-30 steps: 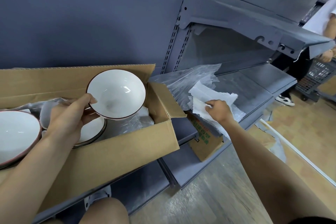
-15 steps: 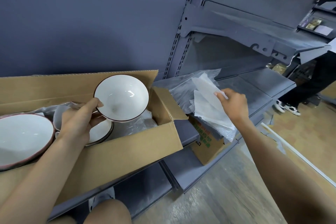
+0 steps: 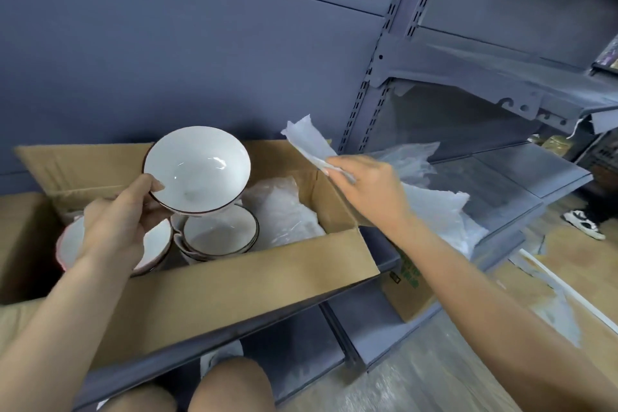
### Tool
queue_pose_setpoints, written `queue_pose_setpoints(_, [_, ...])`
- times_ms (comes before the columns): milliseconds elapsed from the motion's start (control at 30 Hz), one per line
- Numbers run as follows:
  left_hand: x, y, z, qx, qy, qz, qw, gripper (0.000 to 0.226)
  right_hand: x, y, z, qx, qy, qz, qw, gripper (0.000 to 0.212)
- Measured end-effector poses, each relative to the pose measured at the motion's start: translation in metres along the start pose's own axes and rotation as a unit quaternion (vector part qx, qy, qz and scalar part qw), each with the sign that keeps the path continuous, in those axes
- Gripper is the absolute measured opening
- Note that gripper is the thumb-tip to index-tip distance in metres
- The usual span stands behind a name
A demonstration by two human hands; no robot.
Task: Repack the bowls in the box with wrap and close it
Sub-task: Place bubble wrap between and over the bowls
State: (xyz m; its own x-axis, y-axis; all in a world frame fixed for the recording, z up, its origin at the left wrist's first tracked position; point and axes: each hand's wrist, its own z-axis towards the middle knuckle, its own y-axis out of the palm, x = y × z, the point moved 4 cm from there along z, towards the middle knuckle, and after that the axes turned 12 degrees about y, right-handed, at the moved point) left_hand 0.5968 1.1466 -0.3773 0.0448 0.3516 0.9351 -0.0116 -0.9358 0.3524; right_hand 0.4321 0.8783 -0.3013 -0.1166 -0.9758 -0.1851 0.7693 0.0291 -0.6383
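A person's left hand (image 3: 120, 224) is gripping one white bowl (image 3: 197, 169) by its near rim, thumb over the edge, holding it tilted above the open cardboard box (image 3: 254, 278). The right hand (image 3: 368, 191) is pinching one sheet of white wrap (image 3: 309, 140) above the box's right end flap. Inside the box, one stack of dark-rimmed bowls (image 3: 220, 232) is sitting near the middle, one red-rimmed bowl (image 3: 72, 244) is lying toward the left end partly under the left hand, and crumpled plastic wrap (image 3: 284, 214) is filling the right end. All box flaps are standing open. The box is resting along the front edge of a grey metal shelf (image 3: 501, 184), where more loose wrap (image 3: 438, 207) is piled just right of it, leaving the shelf's far right stretch bare. Someone's sneaker (image 3: 583, 227) is showing on the floor beyond.
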Motion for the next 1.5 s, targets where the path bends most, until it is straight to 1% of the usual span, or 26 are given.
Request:
queue_pose_setpoints(133, [0.008, -0.017, -0.001, 0.014, -0.006, -0.004, 1.000, 0.011, -0.019, 0.033, -0.018, -0.092, -0.003, -0.029, 0.995, 0.023])
queue_pose_setpoints(200, [0.011, -0.022, -0.003, 0.010, -0.007, -0.006, 1.000, 0.009, -0.020, 0.048, -0.025, -0.155, 0.013, -0.048, 0.987, 0.025])
queue_pose_setpoints(267, [0.013, -0.026, -0.006, 0.007, -0.004, -0.011, 1.000, 0.012, -0.018, 0.062, -0.029, -0.236, 0.040, -0.073, 0.968, 0.025])
queue_pose_setpoints(400, [0.016, -0.033, -0.008, 0.008, -0.009, -0.006, 1.000, 0.012, -0.019, 0.082, -0.036, -0.355, 0.065, -0.131, 0.923, 0.030])
queue_pose_setpoints(500, [0.017, -0.036, -0.009, 0.010, -0.017, -0.004, 1.000, 0.013, -0.016, 0.092, -0.034, -0.387, 0.114, -0.114, 0.908, 0.027])
queue_pose_setpoints(633, [0.019, -0.036, -0.012, 0.011, -0.020, -0.003, 1.000, 0.013, -0.017, 0.098, -0.029, -0.426, 0.176, -0.064, 0.885, 0.020])
queue_pose_setpoints(667, [0.020, -0.036, -0.013, 0.010, -0.020, -0.003, 1.000, 0.013, -0.017, 0.100, -0.029, -0.431, 0.186, -0.056, 0.881, 0.022])
queue_pose_setpoints(767, [0.020, -0.033, -0.013, 0.008, -0.016, 0.001, 1.000, 0.012, -0.014, 0.108, -0.032, -0.451, 0.205, -0.056, 0.867, 0.029])
queue_pose_setpoints(933, [0.018, -0.027, -0.010, -0.002, -0.014, 0.007, 1.000, 0.008, -0.008, 0.116, -0.037, -0.508, 0.219, -0.029, 0.832, 0.028])
queue_pose_setpoints(1067, [0.013, -0.027, -0.007, 0.001, -0.018, 0.025, 1.000, 0.004, -0.008, 0.102, -0.033, -0.511, 0.240, 0.024, 0.825, 0.030])
queue_pose_setpoints(1133, [0.011, -0.024, -0.006, -0.007, -0.019, 0.034, 0.999, 0.004, -0.005, 0.093, -0.029, -0.489, 0.237, 0.038, 0.839, 0.032])
queue_pose_setpoints(1167, [0.010, -0.021, -0.005, -0.015, -0.021, 0.038, 0.999, 0.004, -0.003, 0.089, -0.027, -0.472, 0.235, 0.050, 0.848, 0.029])
queue_pose_setpoints(1267, [0.008, -0.009, -0.006, -0.036, -0.025, 0.050, 0.998, 0.009, 0.007, 0.073, -0.020, -0.397, 0.252, 0.094, 0.878, 0.023])
queue_pose_setpoints(1333, [0.005, 0.001, -0.008, -0.050, -0.017, 0.061, 0.997, 0.014, 0.017, 0.063, -0.017, -0.337, 0.249, 0.080, 0.904, 0.024])
queue_pose_setpoints(1400, [0.001, 0.013, -0.009, -0.065, -0.011, 0.073, 0.995, 0.016, 0.027, 0.056, -0.015, -0.285, 0.235, 0.038, 0.928, 0.029])
queue_pose_setpoints(1433, [-0.001, 0.019, -0.010, -0.074, -0.013, 0.074, 0.994, 0.015, 0.033, 0.055, -0.016, -0.272, 0.235, 0.020, 0.933, 0.033])
queue_pose_setpoints(1500, [-0.007, 0.033, -0.012, -0.094, -0.021, 0.073, 0.993, 0.011, 0.045, 0.057, -0.024, -0.288, 0.258, -0.003, 0.922, 0.043])
